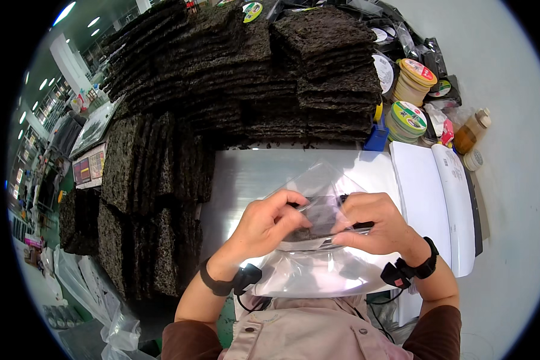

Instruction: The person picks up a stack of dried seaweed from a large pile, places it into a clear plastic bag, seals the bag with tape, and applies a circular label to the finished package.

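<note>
My left hand [267, 222] grips the left side of a clear plastic bag [319, 177], its thumb and fingertips pinching the film. On the other side, my right hand [375, 222] holds the same bag with bent fingers and thumb. A dark, flat piece, apparently a dried seaweed sheet [312, 220], shows through the film between my hands. Its edges are partly hidden by my fingers and by glare. Under the bag is a shiny metal work surface [247, 180], with more clear plastic film [306, 272] along its front.
Tall stacks of dried seaweed sheets [252, 76] stand behind, and more stacks [135, 166] rise at left beside a scale panel [90, 166]. On the right are white paper sheets [420, 198], label rolls [407, 119], a blue tape dispenser [376, 137] and a bottle [472, 130].
</note>
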### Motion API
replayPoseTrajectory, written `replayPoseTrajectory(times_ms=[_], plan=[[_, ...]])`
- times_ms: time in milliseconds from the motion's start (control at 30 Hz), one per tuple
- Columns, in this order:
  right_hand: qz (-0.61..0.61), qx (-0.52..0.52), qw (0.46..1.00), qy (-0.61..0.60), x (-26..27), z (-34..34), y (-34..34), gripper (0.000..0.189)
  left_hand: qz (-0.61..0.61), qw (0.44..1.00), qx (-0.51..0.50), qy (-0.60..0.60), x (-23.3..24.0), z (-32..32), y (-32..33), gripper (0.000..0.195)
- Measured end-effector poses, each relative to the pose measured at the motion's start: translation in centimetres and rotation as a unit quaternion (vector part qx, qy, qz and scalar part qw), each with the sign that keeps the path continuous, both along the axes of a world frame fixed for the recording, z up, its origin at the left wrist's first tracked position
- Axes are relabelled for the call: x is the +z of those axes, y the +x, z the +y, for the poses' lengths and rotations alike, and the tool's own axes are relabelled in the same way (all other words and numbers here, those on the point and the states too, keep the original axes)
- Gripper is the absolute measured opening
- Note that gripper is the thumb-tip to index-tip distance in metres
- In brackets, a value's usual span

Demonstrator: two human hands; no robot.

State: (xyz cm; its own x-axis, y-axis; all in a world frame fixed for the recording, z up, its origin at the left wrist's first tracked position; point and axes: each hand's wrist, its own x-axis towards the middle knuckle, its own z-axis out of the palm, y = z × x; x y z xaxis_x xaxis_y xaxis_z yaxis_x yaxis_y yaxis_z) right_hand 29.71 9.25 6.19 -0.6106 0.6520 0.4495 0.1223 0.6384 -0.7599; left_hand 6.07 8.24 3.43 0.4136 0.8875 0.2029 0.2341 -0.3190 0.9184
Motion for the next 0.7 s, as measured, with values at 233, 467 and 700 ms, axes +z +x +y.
replayPoseTrajectory(times_ms=[233,467,700], plan=[[0.043,-0.07,0.995,-0.05,0.4,0.6,-0.9,0.025,0.035,0.997,-0.039,0.053,0.2,0.0,-0.6,0.021],[-0.173,-0.219,0.95,0.141,-2.1,-1.2,0.8,0.025,0.05,0.995,0.083,-0.029,1.1,-0.4,0.3,0.014],[-0.159,-0.321,0.931,0.063,-1.5,0.1,0.7,0.056,0.177,0.953,0.166,0.18,1.5,0.3,1.1,0.006]])
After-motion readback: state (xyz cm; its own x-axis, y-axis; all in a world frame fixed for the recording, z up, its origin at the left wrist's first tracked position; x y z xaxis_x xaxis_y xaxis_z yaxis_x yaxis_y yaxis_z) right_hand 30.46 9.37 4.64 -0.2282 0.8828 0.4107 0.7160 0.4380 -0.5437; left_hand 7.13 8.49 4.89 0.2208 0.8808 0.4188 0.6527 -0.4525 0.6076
